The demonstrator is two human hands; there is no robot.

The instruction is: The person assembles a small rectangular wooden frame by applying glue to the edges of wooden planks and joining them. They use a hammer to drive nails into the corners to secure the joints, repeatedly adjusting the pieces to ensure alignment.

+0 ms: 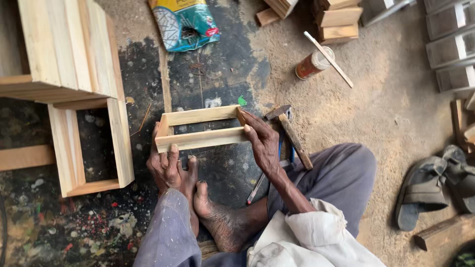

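Hands hold a small wooden frame (200, 127) over the dark floor (222, 74), just beyond the person's bare feet (208, 207). The frame is a shallow open rectangle of pale slats, tilted so its near slat faces up. Left hand (166, 165) grips the frame's left end from below, fingers closed around the near slat and the corner. Right hand (262, 143) is clamped on the right end, thumb along the near slat and fingers wrapped over the end piece.

Hammer (289, 133) with a wooden handle lies on the floor just right of the right hand, head pointing far, handle running near and right toward the knee. Something blue shows beneath it, too hidden to tell what. A thin stick (256, 189) lies near the right forearm.

To the left stand two bigger open boxes (91, 148) of the same pale wood, one stacked partly over the other. Far off, a teal bag (185, 22) lies on the floor, and to its right a small can (311, 63) lies on its side with a thin strip (329, 58) across it. Wood blocks (339, 20) are piled at the far edge, with grey frames (450, 44) at the far right. Sandals (435, 185) rest on the sandy floor at the right, well apart from the hands. The floor near left is speckled with paint
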